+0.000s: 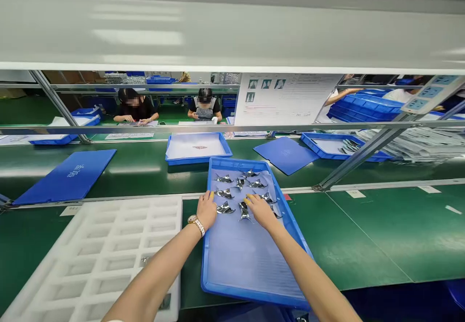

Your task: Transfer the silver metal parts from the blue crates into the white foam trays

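A blue tray (206,268) lined with pale sheeting lies in front of me, with several shiny, curved, pointed metal pieces (224,193) spread over its far half. My left hand (207,211), wearing a wristwatch, is at the tray's left rim with its fingers curled over the edge, beside one of these pieces. Over the tray's middle, my right hand (260,210) reaches in, fingers extended and yellow-tipped. Its fingertips are close to a metal piece (244,211); contact is not clear. The right hand and forearm partly cover pieces on the right.
A white foam tray with compartments (105,242) lies at left, holding a few metal bits. Behind stand another blue tray (198,160), blue sheets (285,155) and stacked white packing (421,145). Metal struts (363,155) and an overhead shelf frame the bench. Two people sit opposite.
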A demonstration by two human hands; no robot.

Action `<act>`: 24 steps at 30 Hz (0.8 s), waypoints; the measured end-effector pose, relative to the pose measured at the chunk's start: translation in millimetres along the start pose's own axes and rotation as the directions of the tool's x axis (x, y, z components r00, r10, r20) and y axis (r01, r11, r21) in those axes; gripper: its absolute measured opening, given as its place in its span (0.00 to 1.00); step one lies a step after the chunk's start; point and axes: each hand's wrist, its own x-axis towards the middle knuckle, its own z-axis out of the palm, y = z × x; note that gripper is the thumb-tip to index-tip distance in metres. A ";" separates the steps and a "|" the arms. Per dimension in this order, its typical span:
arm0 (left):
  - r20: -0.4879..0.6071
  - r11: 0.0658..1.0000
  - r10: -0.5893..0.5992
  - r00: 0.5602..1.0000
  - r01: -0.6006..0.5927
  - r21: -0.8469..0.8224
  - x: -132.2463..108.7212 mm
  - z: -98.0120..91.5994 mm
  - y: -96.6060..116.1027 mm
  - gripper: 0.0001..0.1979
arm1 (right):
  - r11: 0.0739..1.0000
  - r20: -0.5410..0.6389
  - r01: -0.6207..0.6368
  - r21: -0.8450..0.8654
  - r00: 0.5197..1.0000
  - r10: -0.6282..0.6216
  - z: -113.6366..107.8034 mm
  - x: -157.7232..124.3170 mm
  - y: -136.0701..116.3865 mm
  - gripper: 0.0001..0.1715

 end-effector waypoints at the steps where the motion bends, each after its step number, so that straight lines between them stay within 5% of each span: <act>1: 0.047 0.999 -0.032 0.998 0.030 0.038 4.9 4.9 2.6 0.14 | 1.000 -0.002 0.027 -0.014 1.000 -0.028 2.4 6.6 3.8 0.29; 8: 0.068 0.991 -0.133 0.989 0.134 -0.015 12.9 23.1 5.3 0.13 | 0.970 0.027 0.230 -0.081 0.973 -0.228 12.4 32.3 21.0 0.15; 14: -0.160 0.971 -0.035 0.987 -0.004 -0.238 -20.4 -0.8 -7.3 0.06 | 0.889 -0.012 0.451 -0.083 0.891 -0.453 1.7 13.6 53.5 0.13; 17: -0.326 0.915 -0.032 0.945 -0.103 -0.390 -55.3 -21.2 -42.2 0.05 | 0.801 -0.247 0.586 -0.122 0.764 -0.596 -4.2 -4.6 79.5 0.19; 20: -0.423 0.816 -0.173 0.889 -0.111 -0.568 -105.3 -36.9 -98.3 0.07 | 0.758 -0.504 0.644 -0.109 0.621 -0.600 -18.9 -13.3 78.3 0.19; 22: -0.437 0.743 -0.343 0.832 -0.044 -0.668 -144.1 -39.3 -137.0 0.09 | 0.791 -0.600 0.612 0.008 0.635 -0.486 -35.4 -11.5 43.5 0.16; 24: -0.416 0.682 -0.513 0.750 0.063 -0.729 -181.2 -32.8 -168.7 0.10 | 0.803 -0.617 0.566 0.186 0.704 -0.353 -53.7 -3.8 -20.5 0.13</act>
